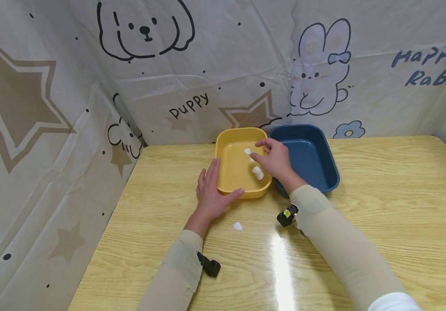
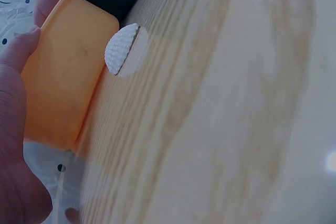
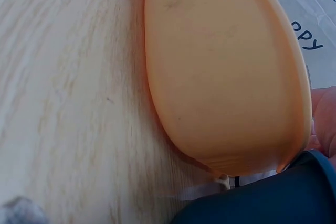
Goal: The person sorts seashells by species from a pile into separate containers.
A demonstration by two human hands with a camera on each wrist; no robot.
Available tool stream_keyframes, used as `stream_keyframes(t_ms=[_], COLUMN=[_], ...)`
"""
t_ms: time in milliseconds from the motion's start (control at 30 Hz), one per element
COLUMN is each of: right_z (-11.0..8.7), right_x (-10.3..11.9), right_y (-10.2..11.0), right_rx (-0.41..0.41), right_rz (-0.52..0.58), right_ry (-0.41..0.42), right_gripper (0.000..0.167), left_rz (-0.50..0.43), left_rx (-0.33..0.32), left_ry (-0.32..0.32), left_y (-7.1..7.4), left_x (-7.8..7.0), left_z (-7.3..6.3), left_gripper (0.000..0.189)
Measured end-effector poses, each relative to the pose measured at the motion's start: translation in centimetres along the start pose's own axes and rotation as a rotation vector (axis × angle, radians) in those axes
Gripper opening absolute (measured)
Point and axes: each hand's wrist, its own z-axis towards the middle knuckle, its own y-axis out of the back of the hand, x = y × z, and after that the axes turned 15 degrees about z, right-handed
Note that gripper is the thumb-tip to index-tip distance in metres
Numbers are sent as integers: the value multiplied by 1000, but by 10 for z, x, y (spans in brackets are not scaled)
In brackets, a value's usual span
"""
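Observation:
A yellow bin [image 1: 238, 172] stands on the table with several small white shells [image 1: 258, 172] inside. My left hand [image 1: 212, 194] rests against its left wall and front corner, fingers straight and thumb lying along the front rim. Over the bin's right side hovers my right hand [image 1: 274, 159], thumb and forefinger spread apart; its thumb tip is close to a white shell [image 1: 247, 151]. Another white shell [image 1: 237, 226] lies on the table in front of the bin; the left wrist view shows the bumpy, ridged surface of this shell [image 2: 119, 50].
A dark blue bin [image 1: 309, 160] stands right beside the yellow one, under my right forearm. Behind both, a printed cloth [image 1: 238, 77] hangs along the table's back edge and left side. The wooden table [image 1: 382, 207] extends to the right.

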Motion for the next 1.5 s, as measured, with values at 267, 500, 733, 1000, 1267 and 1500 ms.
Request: stream_keyframes(t_ms=[267, 500, 733, 1000, 1267, 1500], right_z=[1, -2, -16, -37, -63, -81], right_x=[2, 5, 17, 32, 43, 47], right_y=[1, 4, 11, 16, 13, 11], right_rx=[-28, -54, -47, 4, 70, 122], right_rz=[26, 45, 72, 87, 114, 115], right_ry=[-3, 16, 90, 165, 220, 272], right_gripper=[34, 29, 29, 29, 25, 22], left_rz=[0, 7, -1, -6, -13, -15], left_rx=[-2, 16, 14, -3, -2, -7], left_ry=[-2, 13, 13, 8, 9, 3], left_y=[1, 2, 2, 2, 2, 1], left_x=[0, -1, -3, -2, -2, -2], left_z=[0, 0, -1, -1, -2, -2], left_gripper=[114, 115, 114, 113, 113, 113])
